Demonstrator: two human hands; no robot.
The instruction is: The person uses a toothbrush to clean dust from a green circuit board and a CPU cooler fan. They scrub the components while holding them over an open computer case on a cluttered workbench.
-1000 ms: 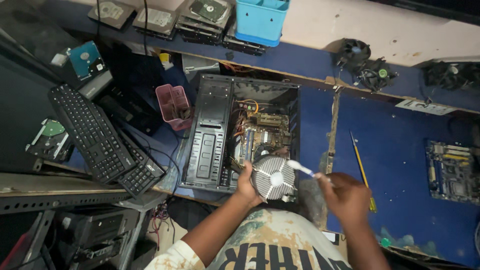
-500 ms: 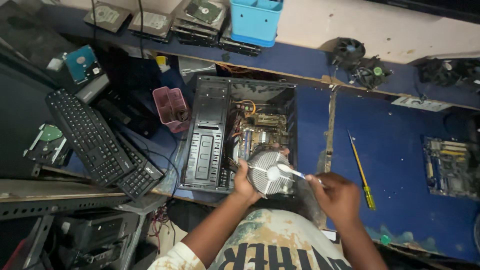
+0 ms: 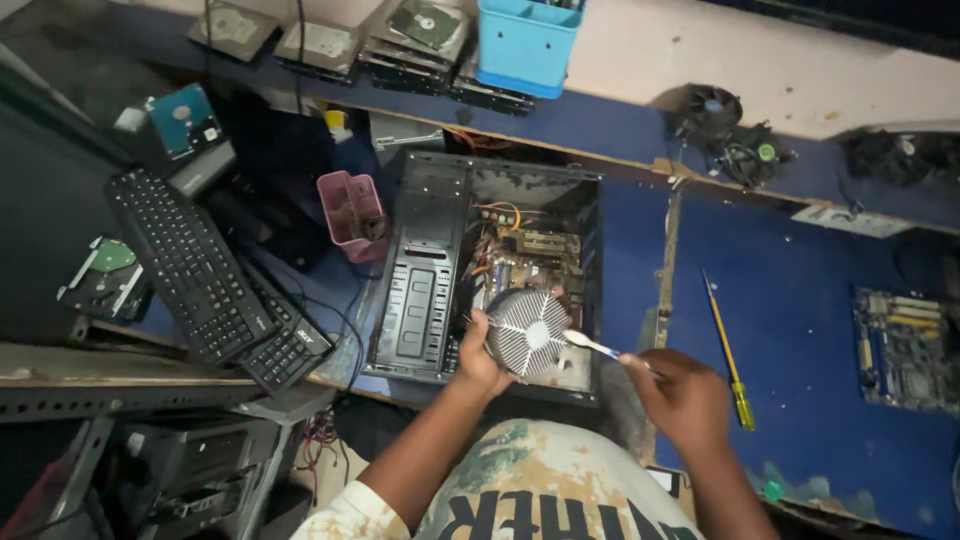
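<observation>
Since the earlier frames the round finned heatsink (image 3: pixel 527 333) has come lower over the open case and the brush tip has closed in on its right edge; the hands have shifted only slightly, and the yellow screwdriver has stayed where it lay.

In the head view, the left hand (image 3: pixel 480 357) grips the heatsink by its left rim, fingers curled round the edge, holding it tilted above the near end of the open computer case (image 3: pixel 430 270). The right hand (image 3: pixel 685 398) is closed round the handle of a small brush (image 3: pixel 592 346), whose pale bristle end touches the heatsink's right side. The case lies on its side on the blue worktop (image 3: pixel 800 300), its circuit board and orange wires showing inside.

A black keyboard (image 3: pixel 190 265) lies to the left of the case, a pink cup (image 3: pixel 350 212) just beside the case's far left corner. The yellow screwdriver (image 3: pixel 728 350) lies on the worktop to the right of the hands, well apart from a bare circuit board (image 3: pixel 905 350) near the right edge. A blue bin (image 3: pixel 525 45) is cut off at the top.

The brush handle is mostly hidden in the right fist. The heatsink's underside cannot be seen, and the case's interior is dim and hard to make out.
</observation>
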